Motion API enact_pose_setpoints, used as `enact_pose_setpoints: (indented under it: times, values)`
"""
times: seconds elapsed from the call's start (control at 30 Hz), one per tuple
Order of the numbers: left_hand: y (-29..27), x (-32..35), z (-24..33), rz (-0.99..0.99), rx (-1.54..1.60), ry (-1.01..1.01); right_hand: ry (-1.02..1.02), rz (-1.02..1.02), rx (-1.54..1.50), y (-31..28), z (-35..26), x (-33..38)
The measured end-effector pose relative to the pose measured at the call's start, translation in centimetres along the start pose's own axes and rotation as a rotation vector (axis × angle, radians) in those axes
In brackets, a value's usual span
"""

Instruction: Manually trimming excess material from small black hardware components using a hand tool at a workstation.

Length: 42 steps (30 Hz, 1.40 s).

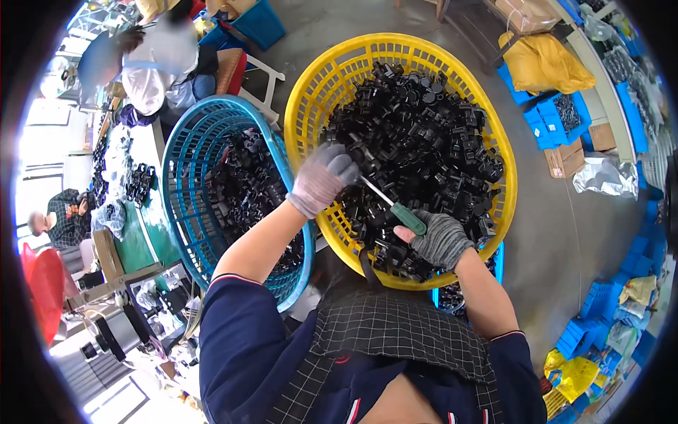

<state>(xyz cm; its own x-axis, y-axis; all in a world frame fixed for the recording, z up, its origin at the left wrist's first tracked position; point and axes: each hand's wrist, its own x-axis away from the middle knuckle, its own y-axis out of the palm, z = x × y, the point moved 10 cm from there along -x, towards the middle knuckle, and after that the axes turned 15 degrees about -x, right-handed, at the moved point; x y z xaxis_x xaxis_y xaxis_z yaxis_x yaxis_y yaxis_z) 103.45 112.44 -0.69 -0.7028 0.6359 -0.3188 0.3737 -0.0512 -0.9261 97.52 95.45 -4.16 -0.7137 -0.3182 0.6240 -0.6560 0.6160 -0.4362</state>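
My right hand (443,240), in a dark grey striped glove with bare fingertips, is closed round the green handle of a screwdriver (408,218). The screwdriver's metal shaft slants up and left toward the fingertips of my left hand (323,179). That hand wears a pale pinkish-grey glove, and its fingers are curled against a black plastic part (364,157), whose outline merges with the pile behind. Both hands are over a large yellow basket (503,155), heaped with black plastic parts (417,127). The screwdriver's tip is hard to make out among them.
A blue basket (185,152) with more black parts stands at left, touching the yellow one. Part of a blue crate (500,265) shows beneath the yellow basket. Co-workers (159,60) sit at the left. Blue bins (558,121) and a yellow sack (547,63) stand at right.
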Motion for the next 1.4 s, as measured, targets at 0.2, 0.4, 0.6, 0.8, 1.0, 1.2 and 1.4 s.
enact_pose_setpoints:
  times: [0.2, 0.4, 0.6, 0.8, 1.0, 1.2, 1.4]
  values:
    - [-6.7, 4.4, 0.5, 0.078, 0.023, -0.078, -0.124, -0.040, -0.019, 2.7, -3.4, 0.8]
    - [-3.8, 12.4, -4.7, -0.348, -0.037, -0.221, -0.124, -0.282, -0.068, 4.9, -4.8, 0.7]
    - [0.4, 5.1, -8.3, -0.374, 0.150, -0.626, -0.032, -0.149, -0.064, 4.6, -1.1, -0.7]
    - [19.7, 2.7, -9.4, -1.168, 0.129, -0.822, 0.083, -0.063, 0.014, 3.4, 0.7, -1.8]
    - [15.3, -0.1, -8.0, -0.746, 0.024, -0.600, 0.127, 0.160, -0.136, -0.3, 2.7, -2.3]
    - [3.3, -1.3, -4.2, -0.109, -0.066, -0.104, 0.085, -0.038, -0.079, 0.4, -0.4, -3.3]
    - [-3.4, 2.3, -1.5, 0.022, -0.014, 0.070, 0.019, -0.125, -0.053, 2.8, -1.6, -0.6]
